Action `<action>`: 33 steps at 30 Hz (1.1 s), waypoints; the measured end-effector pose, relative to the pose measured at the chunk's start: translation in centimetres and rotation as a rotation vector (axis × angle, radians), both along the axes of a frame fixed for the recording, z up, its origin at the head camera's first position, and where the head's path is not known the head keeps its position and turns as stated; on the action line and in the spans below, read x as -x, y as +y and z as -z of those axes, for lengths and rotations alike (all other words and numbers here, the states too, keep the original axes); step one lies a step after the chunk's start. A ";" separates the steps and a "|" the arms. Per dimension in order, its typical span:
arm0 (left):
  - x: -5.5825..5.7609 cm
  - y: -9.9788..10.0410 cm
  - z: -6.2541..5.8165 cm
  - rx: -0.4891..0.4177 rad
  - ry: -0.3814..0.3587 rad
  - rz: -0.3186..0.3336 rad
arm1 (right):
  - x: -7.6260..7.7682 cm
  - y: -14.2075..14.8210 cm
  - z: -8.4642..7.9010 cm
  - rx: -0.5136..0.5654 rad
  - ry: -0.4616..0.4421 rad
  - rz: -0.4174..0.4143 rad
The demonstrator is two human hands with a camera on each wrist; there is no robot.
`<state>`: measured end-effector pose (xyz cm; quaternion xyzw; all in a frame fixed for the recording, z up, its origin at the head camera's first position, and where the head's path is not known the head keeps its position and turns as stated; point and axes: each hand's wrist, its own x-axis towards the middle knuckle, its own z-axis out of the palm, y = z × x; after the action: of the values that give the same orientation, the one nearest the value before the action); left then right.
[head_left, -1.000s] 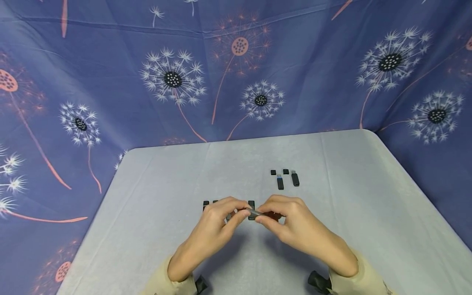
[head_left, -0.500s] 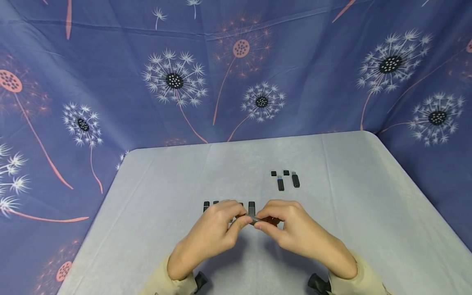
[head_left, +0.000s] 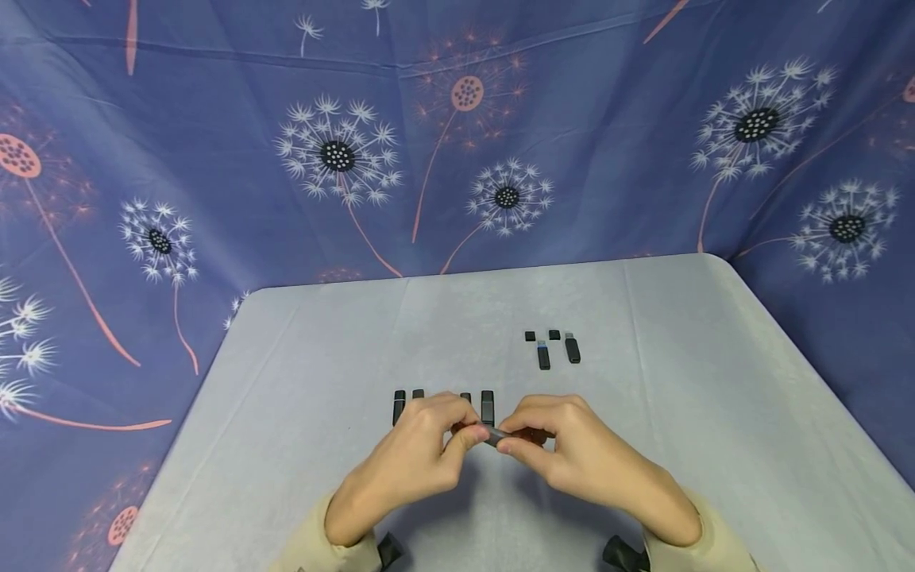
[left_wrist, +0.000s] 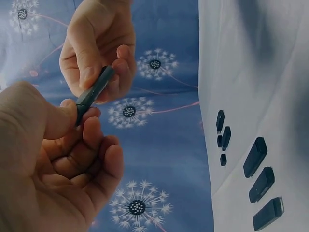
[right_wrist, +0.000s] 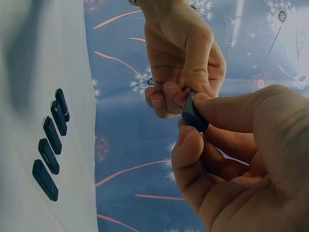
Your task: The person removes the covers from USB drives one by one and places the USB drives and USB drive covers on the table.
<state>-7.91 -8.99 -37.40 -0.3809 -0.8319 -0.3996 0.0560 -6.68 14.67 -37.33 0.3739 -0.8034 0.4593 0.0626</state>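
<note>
Held up between both hands is a dark grey USB flash drive (head_left: 495,435), its body lying slantwise in the head view. My left hand (head_left: 418,449) pinches one end between thumb and fingers. The opposite end is pinched by my right hand (head_left: 582,453), thumb below in the head view. Seen from the left wrist, the drive (left_wrist: 94,89) is long and slim, and fingertips cover both its ends. Just beyond the hands, a row of several black USB sticks lies on the table, including one dark stick (head_left: 488,407); my left hand hides part of this row.
Farther back on the pale cloth-covered table (head_left: 322,342) lie two uncapped USB sticks, one with a blue connector (head_left: 543,355) and one with a silver connector (head_left: 573,348). Two small black caps (head_left: 530,336) lie by them. A blue dandelion-print curtain (head_left: 608,159) hangs behind the table.
Both hands have come slightly nearer the body with the flash drive between them, and more of the row of sticks shows. The uncapped sticks and caps stay where they were.
</note>
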 end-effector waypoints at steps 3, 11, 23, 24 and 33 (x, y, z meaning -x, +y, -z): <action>-0.1 -0.1 0.0 -0.004 -0.019 0.010 | -0.1 0.1 0.0 0.004 -0.006 -0.010; -0.3 -0.5 -0.1 -0.005 -0.040 0.028 | -0.2 0.2 -0.1 0.005 -0.026 -0.041; 0.3 -2.4 0.5 -0.047 -0.036 -0.027 | 0.2 2.7 0.4 -0.115 -0.180 0.169; 0.2 -2.2 0.7 -0.048 -0.036 -0.021 | 0.3 2.6 0.5 -0.115 -0.182 0.170; 0.0 -2.0 1.8 -0.060 0.005 -0.051 | 0.7 2.9 1.0 -0.106 -0.203 0.236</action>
<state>-7.87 -10.96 -39.16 -0.3587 -0.8288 -0.4220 0.0797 -7.34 17.57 -38.29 0.2313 -0.8671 0.4410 0.0148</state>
